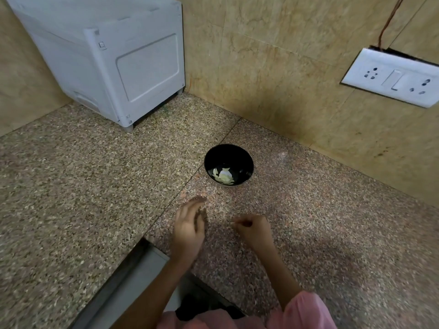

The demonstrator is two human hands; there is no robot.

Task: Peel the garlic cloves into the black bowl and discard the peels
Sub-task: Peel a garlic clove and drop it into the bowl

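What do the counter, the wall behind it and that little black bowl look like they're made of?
The counter looks like polished granite or similar stone: speckled grain, faint sheen, a visible seam. The wall seems to be beige marble-look tile or slab, veined, with straight joints. The black bowl is glossy, so glazed ceramic, glass or melamine; the look cannot settle which.

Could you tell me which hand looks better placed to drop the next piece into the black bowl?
Probably the right hand: its fingers are pinched together, seemingly on something small, though I cannot tell what. The left hand is open, blurred and looks empty. Both sit nearer the camera than the black bowl.
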